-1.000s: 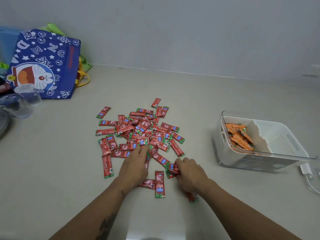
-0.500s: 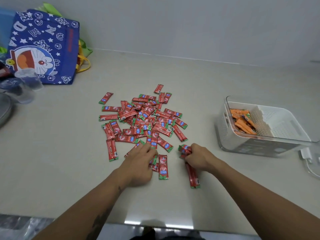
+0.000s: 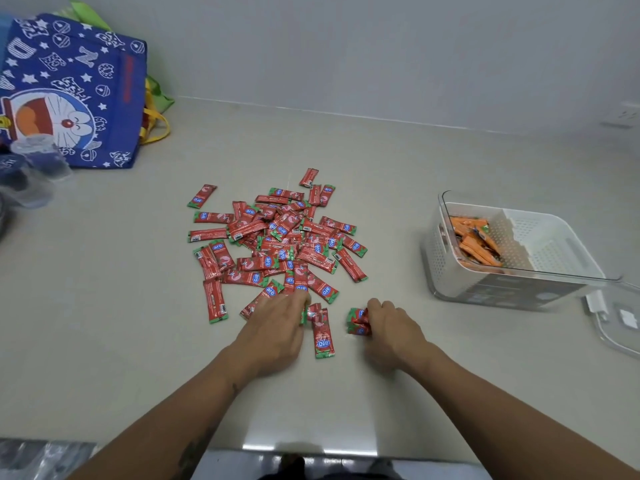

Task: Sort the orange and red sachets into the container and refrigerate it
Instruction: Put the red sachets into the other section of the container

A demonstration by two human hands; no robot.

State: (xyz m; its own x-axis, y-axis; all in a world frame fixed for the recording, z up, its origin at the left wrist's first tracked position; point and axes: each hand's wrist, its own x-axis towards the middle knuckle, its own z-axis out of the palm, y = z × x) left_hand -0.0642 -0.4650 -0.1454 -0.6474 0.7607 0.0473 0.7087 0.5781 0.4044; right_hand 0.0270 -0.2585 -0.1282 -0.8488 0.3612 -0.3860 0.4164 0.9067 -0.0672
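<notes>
Since a second ago my right hand (image 3: 389,327) has pulled a small bundle of red foil sachets (image 3: 358,322) clear of the heap; earlier it was down among the loose ones. One long sachet that lay by its wrist half a second ago is no longer visible there. Judgement: gathering is under way and a batch is nearly ready to carry over.

Right hand: fingers curled tight round the bundle, clamped on it, its green ends poking out to the left of my knuckles.

Left hand (image 3: 277,327): lies palm down at the near edge of the scattered pile of red sachets (image 3: 277,237), fingertips resting on them. Whether the fingers pinch one I cannot tell; they look fairly flat. A single red sachet with a blue logo (image 3: 322,336) lies between my two hands.

The clear plastic container with white perforated insert (image 3: 554,237) sits well off to the right of my right hand. Orange sachets (image 3: 476,242) already fill its left compartment; the right compartment shows none.
</notes>
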